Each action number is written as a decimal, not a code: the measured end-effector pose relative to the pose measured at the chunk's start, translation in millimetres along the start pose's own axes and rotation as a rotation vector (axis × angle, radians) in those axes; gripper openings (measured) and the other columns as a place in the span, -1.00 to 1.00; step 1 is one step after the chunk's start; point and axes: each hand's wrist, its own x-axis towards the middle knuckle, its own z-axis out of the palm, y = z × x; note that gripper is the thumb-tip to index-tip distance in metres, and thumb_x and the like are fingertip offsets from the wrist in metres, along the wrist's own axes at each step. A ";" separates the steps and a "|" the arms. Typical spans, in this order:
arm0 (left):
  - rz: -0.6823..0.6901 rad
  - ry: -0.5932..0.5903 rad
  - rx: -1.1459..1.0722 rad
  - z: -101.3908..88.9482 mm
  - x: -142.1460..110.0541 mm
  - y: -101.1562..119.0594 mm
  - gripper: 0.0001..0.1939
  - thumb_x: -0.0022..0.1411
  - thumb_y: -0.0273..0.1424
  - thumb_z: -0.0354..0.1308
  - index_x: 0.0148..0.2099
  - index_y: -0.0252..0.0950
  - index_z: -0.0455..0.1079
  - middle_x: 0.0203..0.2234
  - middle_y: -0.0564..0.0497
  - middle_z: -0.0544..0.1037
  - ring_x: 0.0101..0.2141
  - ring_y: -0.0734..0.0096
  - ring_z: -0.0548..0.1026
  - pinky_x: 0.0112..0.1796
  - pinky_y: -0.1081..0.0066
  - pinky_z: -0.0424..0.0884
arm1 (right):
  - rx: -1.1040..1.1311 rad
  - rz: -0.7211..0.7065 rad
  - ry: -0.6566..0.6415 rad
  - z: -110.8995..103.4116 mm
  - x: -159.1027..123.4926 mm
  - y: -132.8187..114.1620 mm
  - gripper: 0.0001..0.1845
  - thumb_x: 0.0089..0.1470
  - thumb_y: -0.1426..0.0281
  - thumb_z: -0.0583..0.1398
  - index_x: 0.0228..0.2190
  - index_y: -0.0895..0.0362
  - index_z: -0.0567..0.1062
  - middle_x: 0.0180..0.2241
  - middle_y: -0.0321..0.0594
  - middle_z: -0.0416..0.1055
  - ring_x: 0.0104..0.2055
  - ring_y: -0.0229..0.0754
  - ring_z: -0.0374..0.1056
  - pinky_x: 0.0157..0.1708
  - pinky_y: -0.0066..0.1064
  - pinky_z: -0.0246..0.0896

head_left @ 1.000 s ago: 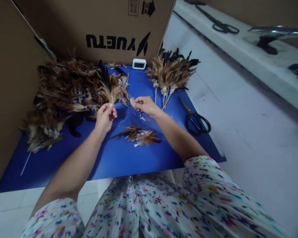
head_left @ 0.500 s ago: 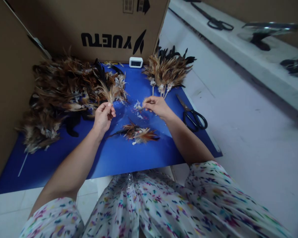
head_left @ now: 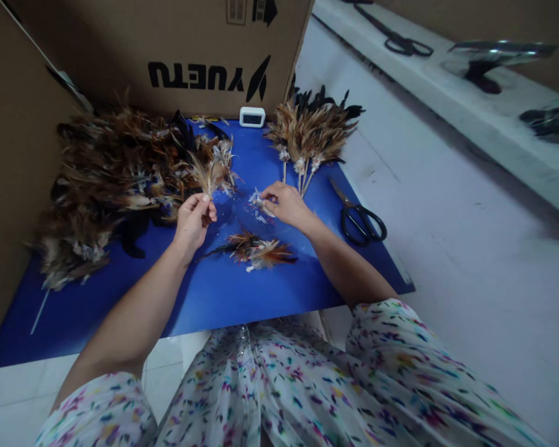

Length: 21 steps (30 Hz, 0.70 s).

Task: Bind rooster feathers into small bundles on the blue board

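The tan feather tuft (head_left: 208, 179) stands upright above the tabletop (head_left: 214, 298), in front of the big feather pile (head_left: 125, 161) at the left, its base pinched between the left hand's (head_left: 195, 214) thumb and fingers. The right hand (head_left: 285, 202) is over the pale scraps (head_left: 261, 218), to the tuft's right; whether its fingers grip one, I cannot tell. A small feather clump (head_left: 261, 249) lies nearer, and the scissors (head_left: 349, 203) rest at the right. A loosened pinch could let the tuft splay or shed feathers, and a brush of the right hand could scatter the light scraps. Compared with a second ago, the right hand is farther from the tuft, while the left hand's pinch looks unchanged.
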 end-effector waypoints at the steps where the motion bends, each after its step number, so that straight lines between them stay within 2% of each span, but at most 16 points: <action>1: 0.001 0.000 -0.001 0.1 -0.1 0.1 -0.76 0.06 -0.36 0.38 -0.39 -0.29 0.35 -0.63 0.15 0.41 -0.65 0.62 0.35 -0.61 0.60 0.32 | -0.008 -0.025 -0.034 2.5 3.6 -3.5 -0.81 0.11 0.51 0.20 -0.25 0.18 0.60 -0.24 -0.12 0.49 -0.20 -0.18 0.37 -0.09 -0.36 0.23; 5: -0.003 0.006 0.008 0.5 0.2 0.5 -0.76 0.09 -0.37 0.37 -0.39 -0.29 0.34 -0.63 0.15 0.42 -0.65 0.62 0.35 -0.61 0.59 0.32 | -0.109 -0.055 -0.160 14.8 16.6 -12.8 -0.85 0.15 0.47 0.20 -0.28 0.18 0.59 -0.22 -0.08 0.47 -0.11 -0.11 0.36 -0.04 -0.32 0.20; 10: -0.004 0.016 0.011 0.9 1.0 0.1 -0.75 0.09 -0.36 0.38 -0.40 -0.28 0.33 -0.65 0.17 0.39 -0.66 0.63 0.33 -0.62 0.60 0.31 | -0.174 -0.036 -0.202 21.8 24.6 -13.5 -0.80 0.16 0.54 0.11 -0.36 0.20 0.56 -0.23 -0.06 0.50 -0.15 -0.12 0.36 -0.07 -0.32 0.20; 12: -0.004 0.012 0.011 0.8 1.1 -0.1 -0.75 0.08 -0.35 0.39 -0.40 -0.28 0.34 -0.66 0.17 0.39 -0.66 0.62 0.33 -0.62 0.60 0.31 | -0.089 -0.006 -0.192 19.8 24.9 -11.3 -0.82 0.12 0.55 0.13 -0.39 0.20 0.53 -0.27 -0.10 0.51 -0.22 -0.17 0.37 -0.14 -0.37 0.21; 17: 0.000 0.010 0.010 1.0 0.7 -0.3 -0.77 0.07 -0.36 0.39 -0.41 -0.30 0.37 -0.66 0.16 0.39 -0.66 0.62 0.33 -0.62 0.59 0.32 | 0.294 0.135 -0.140 10.1 22.0 -4.4 -0.89 0.07 0.53 0.18 -0.47 0.17 0.49 -0.49 -0.28 0.48 -0.44 -0.28 0.36 -0.36 -0.46 0.19; 21: -0.005 0.013 0.017 1.8 0.5 0.0 -0.77 0.10 -0.38 0.37 -0.41 -0.29 0.36 -0.67 0.17 0.37 -0.66 0.62 0.33 -0.62 0.60 0.31 | 0.593 0.237 -0.082 5.4 18.4 -3.6 -0.81 0.01 0.64 0.18 -0.53 0.16 0.43 -0.61 -0.35 0.42 -0.56 -0.34 0.31 -0.49 -0.50 0.18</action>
